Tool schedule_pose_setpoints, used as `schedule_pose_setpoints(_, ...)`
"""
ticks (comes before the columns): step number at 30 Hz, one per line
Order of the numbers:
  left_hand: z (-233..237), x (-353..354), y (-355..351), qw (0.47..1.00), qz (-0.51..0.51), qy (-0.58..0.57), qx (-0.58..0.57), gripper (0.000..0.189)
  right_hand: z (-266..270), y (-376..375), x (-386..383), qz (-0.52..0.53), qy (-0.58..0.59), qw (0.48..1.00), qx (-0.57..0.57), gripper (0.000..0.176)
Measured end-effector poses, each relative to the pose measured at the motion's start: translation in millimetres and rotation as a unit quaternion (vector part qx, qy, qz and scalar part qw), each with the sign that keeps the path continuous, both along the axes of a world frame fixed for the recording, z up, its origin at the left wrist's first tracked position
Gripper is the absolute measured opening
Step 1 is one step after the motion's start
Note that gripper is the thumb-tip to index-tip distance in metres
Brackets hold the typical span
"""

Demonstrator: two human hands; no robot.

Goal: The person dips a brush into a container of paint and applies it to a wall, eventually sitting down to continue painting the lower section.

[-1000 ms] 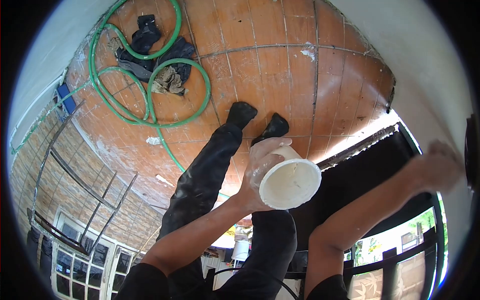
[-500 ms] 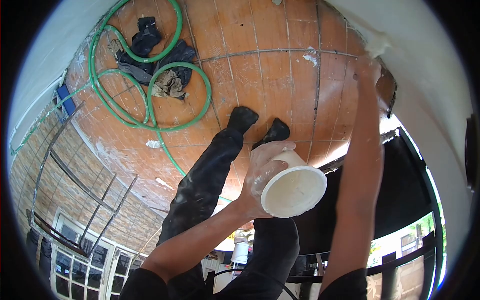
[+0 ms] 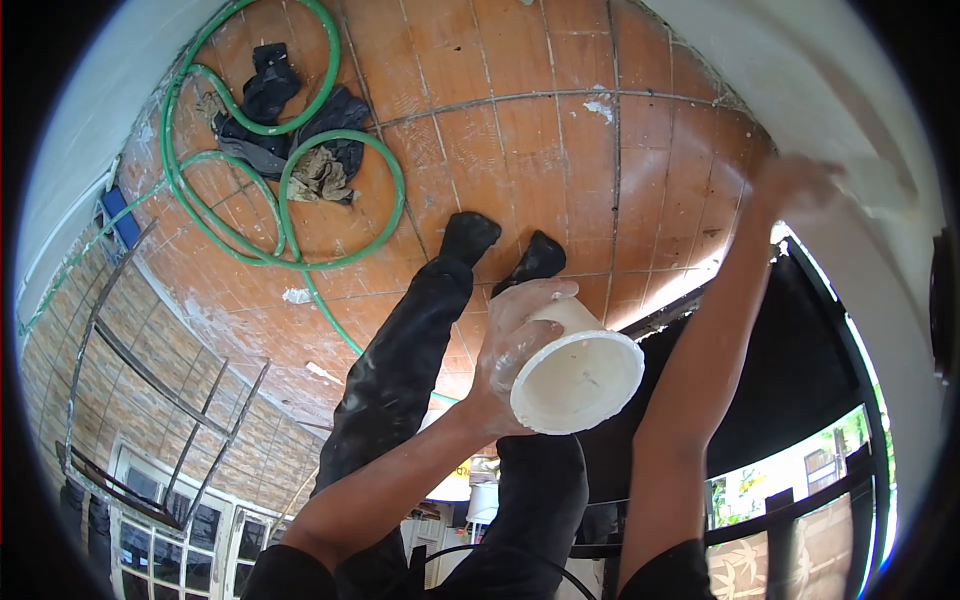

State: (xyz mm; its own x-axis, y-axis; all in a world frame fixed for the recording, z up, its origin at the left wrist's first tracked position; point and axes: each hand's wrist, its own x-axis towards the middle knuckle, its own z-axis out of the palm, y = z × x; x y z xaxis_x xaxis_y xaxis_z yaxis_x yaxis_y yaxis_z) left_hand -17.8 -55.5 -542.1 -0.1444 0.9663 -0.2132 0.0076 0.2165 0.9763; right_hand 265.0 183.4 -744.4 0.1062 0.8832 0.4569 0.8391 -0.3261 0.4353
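Note:
My left hand [image 3: 510, 335] is wrapped round the side of a white plastic tub [image 3: 578, 385]. The tub is tilted, its mouth facing me, and its inner wall looks coated with whitish residue. Pale smears mark the fingers of that hand. Over at the right, my right hand [image 3: 800, 185] is against or very close to the pale wall [image 3: 850, 110], blurred by motion. A cream-coloured thing [image 3: 880, 190] shows at its fingertips, too smeared to name.
A green hose [image 3: 400, 195] lies coiled on the orange tiled floor [image 3: 520, 150], around dark crumpled cloths [image 3: 335, 125]. My feet are in dark socks [image 3: 470, 238]. A metal frame [image 3: 150, 370] stands at left by a stone-patterned wall. At right is a black panel [image 3: 770, 350].
My right hand has swept right and slightly down along the wall, with the cream-coloured thing. My left hand and the tub have shifted slightly left in view, with the scene.

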Motion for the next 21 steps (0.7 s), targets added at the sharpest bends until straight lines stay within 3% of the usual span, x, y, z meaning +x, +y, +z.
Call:
schedule_pose_setpoints(1,-1,0,-2,1.000,-0.001,0.000,0.002,0.072,-42,6,4,0.089,0.310,0.932,0.168,0.035)
schedule_pose_setpoints(3,-6,-2,-5,1.000,-0.008,-0.011,-0.002,0.072,-14,-8,-60,-0.045,0.395,0.917,-0.025,0.038)
schedule_pose_setpoints(4,-6,-4,-5,1.000,-0.013,-0.008,-0.003,0.072,-15,-9,-73,-0.114,0.447,0.867,-0.190,0.039)
schedule_pose_setpoints(5,-6,-5,-4,1.000,-0.019,0.010,0.009,0.071,-22,-9,-78,-0.179,0.484,0.783,-0.348,0.041)
schedule_pose_setpoints(7,-6,-7,1,0.999,-0.016,0.030,0.024,0.071,-52,7,-78,-0.155,0.485,0.801,-0.316,0.042)
schedule_pose_setpoints(8,0,-9,1,0.999,-0.006,0.008,-0.052,0.071,-60,8,-74,-0.133,0.479,0.818,-0.289,0.042)
schedule_pose_setpoints(9,5,-9,0,0.992,0.001,-0.016,-0.128,0.071,15,17,-119,-0.249,0.624,0.713,-0.200,0.046)
schedule_pose_setpoints(10,5,-10,-1,0.992,0.003,-0.015,-0.128,0.071,25,7,-123,-0.248,0.624,0.713,-0.201,0.046)
schedule_pose_setpoints(12,1,-9,-3,0.993,0.012,-0.012,-0.117,0.072,37,-4,-123,-0.115,0.415,0.896,-0.105,0.048)
schedule_pose_setpoints(13,-5,-9,0,0.994,0.015,-0.011,-0.110,0.072,55,-6,-132,-0.110,0.416,0.897,-0.100,0.048)
schedule_pose_setpoints(14,-10,-8,1,0.998,0.023,0.006,-0.051,0.073,76,-10,-144,-0.104,0.568,0.816,0.020,0.049)
schedule_pose_setpoints(15,-12,-7,0,0.999,0.027,0.019,0.003,0.073,85,-15,-149,-0.101,0.693,0.701,0.136,0.049)
schedule_pose_setpoints(16,-8,-8,-2,1.000,0.026,0.015,-0.003,0.073,78,-18,-145,-0.104,0.689,0.705,0.133,0.049)
schedule_pose_setpoints(18,2,-14,-2,0.989,0.032,-0.060,-0.130,0.075,42,-16,-131,-0.013,0.416,0.908,0.043,0.049)
schedule_pose_setpoints(19,3,-16,1,0.977,0.033,-0.096,-0.188,0.075,21,-14,-120,-0.057,0.451,0.879,-0.142,0.051)
schedule_pose_setpoints(20,3,-18,3,0.978,0.033,-0.095,-0.185,0.075,0,-11,-109,-0.100,0.470,0.816,-0.321,0.054)
schedule_pose_setpoints(21,5,-19,4,0.981,0.031,-0.079,-0.177,0.076,-16,-9,-99,-0.100,0.470,0.815,-0.323,0.054)
